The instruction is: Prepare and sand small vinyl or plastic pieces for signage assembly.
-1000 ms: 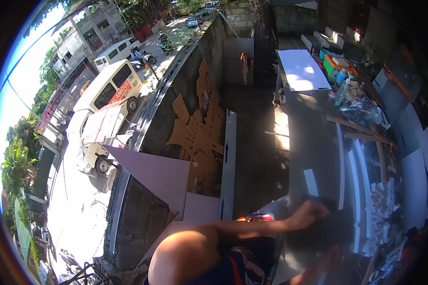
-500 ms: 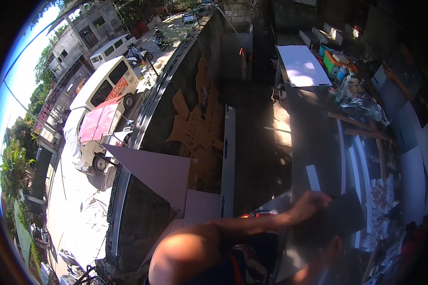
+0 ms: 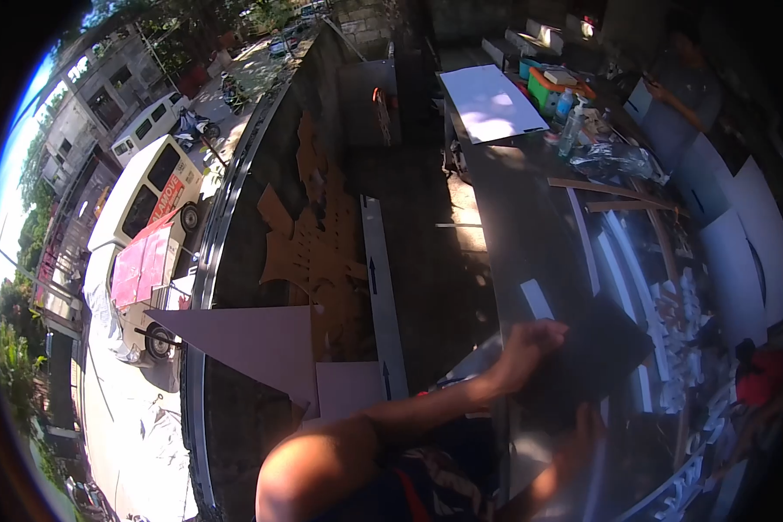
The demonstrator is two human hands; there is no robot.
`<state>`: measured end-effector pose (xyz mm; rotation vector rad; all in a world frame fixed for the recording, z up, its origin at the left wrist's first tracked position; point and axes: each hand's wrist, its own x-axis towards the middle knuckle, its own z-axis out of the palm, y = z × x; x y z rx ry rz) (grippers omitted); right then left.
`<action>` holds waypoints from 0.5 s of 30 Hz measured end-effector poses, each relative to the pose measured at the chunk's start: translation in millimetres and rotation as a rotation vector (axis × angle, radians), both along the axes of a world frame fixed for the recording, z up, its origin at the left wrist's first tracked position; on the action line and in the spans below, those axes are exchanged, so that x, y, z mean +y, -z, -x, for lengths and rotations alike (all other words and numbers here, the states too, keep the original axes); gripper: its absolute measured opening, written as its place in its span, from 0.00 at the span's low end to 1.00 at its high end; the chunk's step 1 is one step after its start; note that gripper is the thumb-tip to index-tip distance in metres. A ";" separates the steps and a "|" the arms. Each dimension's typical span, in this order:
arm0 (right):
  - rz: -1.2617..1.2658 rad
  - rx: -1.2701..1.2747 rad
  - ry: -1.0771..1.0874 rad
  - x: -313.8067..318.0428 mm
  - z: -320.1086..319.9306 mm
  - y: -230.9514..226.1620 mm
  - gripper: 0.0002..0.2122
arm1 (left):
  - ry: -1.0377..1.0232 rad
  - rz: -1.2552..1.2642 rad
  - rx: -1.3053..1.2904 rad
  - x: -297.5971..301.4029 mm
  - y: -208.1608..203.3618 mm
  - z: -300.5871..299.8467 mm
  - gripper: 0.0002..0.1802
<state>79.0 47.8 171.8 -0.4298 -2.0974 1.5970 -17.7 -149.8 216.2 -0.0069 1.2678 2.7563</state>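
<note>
A dark, flat rectangular sheet [image 3: 605, 348] lies tilted over the dark tabletop on the right. My left hand [image 3: 524, 355] is closed at the sheet's upper left edge, thumb and fingers pinched together. By the lower edge of the same sheet is my right hand [image 3: 570, 448], its fingers pointing up toward it. That hand is dim and smeared, so its grip is unclear. Just beyond my left hand, a short white strip [image 3: 537, 299] rests on the table.
Long white strips [image 3: 626, 270] and many cut scraps [image 3: 683, 348] cover the table's right side. Farther off are wooden slats [image 3: 618, 195], a pump bottle [image 3: 572, 130], a green bin [image 3: 544, 94] and a white board [image 3: 493, 104]. A person [image 3: 683, 87] is at the far right.
The whole view has swung, so the scene sits farther left in the picture. The dark sheet has turned slightly, and both hands stay beside it.
</note>
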 end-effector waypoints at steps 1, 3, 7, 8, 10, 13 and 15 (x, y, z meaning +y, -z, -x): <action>-0.137 -0.027 -0.012 -4.1 2.9 -8.2 0.10 | -0.041 0.049 -0.010 -2.8 2.6 1.6 0.09; -0.286 -0.015 0.100 -14.9 2.5 -19.1 0.10 | -0.026 -0.013 -0.045 -4.5 -2.6 2.0 0.09; 0.242 -0.150 -0.022 -12.9 12.8 -58.5 0.07 | 0.112 -0.057 -0.019 -1.4 -18.5 15.9 0.08; 0.300 -0.162 -0.075 -6.6 10.8 -50.7 0.06 | 0.099 -0.060 -0.001 0.3 -15.3 21.2 0.09; 0.310 -0.170 0.016 -1.2 3.8 -47.0 0.05 | 0.130 -0.054 -0.001 14.7 -9.5 25.5 0.10; 0.409 -0.076 0.072 2.4 -3.8 -46.8 0.06 | 0.115 0.000 0.025 35.3 -5.4 25.3 0.10; 0.453 -0.135 0.053 9.2 -11.5 -45.2 0.08 | 0.071 0.166 0.058 44.1 0.9 24.7 0.09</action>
